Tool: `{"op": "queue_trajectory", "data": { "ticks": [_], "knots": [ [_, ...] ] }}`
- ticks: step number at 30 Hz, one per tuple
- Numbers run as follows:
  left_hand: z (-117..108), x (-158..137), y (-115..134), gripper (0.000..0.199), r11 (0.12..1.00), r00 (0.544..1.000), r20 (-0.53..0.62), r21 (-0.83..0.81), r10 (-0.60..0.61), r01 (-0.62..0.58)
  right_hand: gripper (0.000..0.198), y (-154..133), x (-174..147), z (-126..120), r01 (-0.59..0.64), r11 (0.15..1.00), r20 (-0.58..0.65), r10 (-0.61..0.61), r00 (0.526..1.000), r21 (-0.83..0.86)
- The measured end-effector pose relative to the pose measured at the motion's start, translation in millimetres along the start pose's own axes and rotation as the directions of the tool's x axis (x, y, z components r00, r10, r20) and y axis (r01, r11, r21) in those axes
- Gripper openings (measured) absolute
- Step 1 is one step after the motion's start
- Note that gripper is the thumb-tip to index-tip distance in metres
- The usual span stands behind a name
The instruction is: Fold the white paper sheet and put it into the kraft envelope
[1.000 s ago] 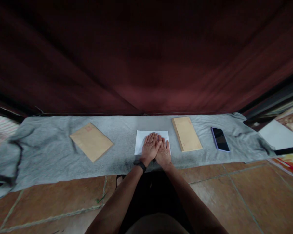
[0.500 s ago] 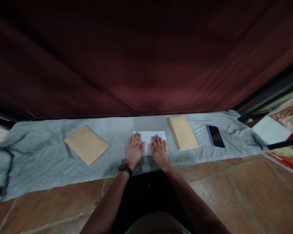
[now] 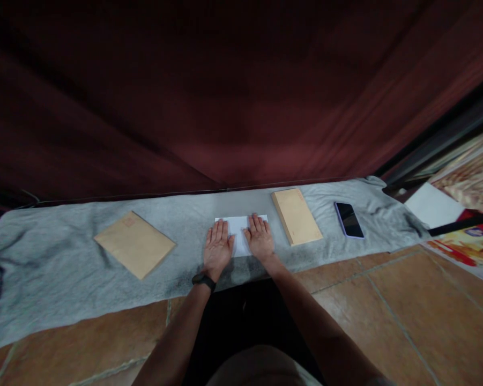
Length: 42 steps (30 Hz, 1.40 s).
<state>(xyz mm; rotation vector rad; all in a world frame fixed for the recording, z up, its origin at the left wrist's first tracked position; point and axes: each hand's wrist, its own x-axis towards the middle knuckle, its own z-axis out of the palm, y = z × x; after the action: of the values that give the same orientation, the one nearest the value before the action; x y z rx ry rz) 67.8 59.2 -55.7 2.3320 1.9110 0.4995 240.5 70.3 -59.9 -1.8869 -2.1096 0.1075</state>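
A white sheet of paper lies flat on the grey cloth, right in front of me. My left hand rests flat on its left part, fingers stretched out, with a dark watch on the wrist. On the right part of the sheet, my right hand also lies flat, fingers extended away from me. Part of the paper is hidden under both palms. To the right is a thick stack of brown envelopes. A brown envelope or thin pile of them lies to the left.
A grey cloth covers the long, narrow surface. Right of the stack lies a phone with a purple edge. Dark red fabric hangs behind. A white sheet and a colourful printed box or poster are at far right.
My right hand has slid slightly forward on the paper, up to its far edge. The left hand stays flat on the sheet. The whole view has shifted and tilted a little.
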Motion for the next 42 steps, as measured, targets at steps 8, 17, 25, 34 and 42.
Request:
{"op": "queue_trajectory", "data": {
  "ticks": [8, 17, 25, 34, 42],
  "knots": [
    [-1.3, 0.8, 0.7, 0.061, 1.000, 1.000, 0.002, 0.023, 0.009, -0.009, 0.062, 27.3, -16.8, -9.6, -0.094, 0.995, -0.054, 0.091, 0.994, -0.042],
    [-0.6, -2.6, -1.0, 0.062, 0.999, 0.995, -0.092, 0.002, -0.033, 0.033, 0.054, 26.9, -41.2, -27.6, -0.186, 0.981, -0.062, 0.182, 0.981, -0.064],
    [-7.4, -8.7, -1.4, 0.056, 0.999, 0.995, -0.096, -0.029, -0.029, 0.027, 0.036, 16.4, -13.5, -43.7, -0.483, 0.859, 0.086, 0.475, 0.876, 0.171],
    [-13.4, -26.5, -11.0, 0.055, 0.999, 0.996, -0.087, -0.045, 0.005, -0.009, 0.013, 39.8, -17.0, -42.8, -0.487, 0.737, 0.205, 0.445, 0.872, 0.469],
    [-16.9, -30.8, -6.8, 0.053, 0.948, 0.990, -0.080, -0.307, -0.117, 0.088, 0.020, 45.8, -42.0, -41.3, -0.445, 0.582, 0.188, 0.448, 0.874, 0.681]
  ]
}}
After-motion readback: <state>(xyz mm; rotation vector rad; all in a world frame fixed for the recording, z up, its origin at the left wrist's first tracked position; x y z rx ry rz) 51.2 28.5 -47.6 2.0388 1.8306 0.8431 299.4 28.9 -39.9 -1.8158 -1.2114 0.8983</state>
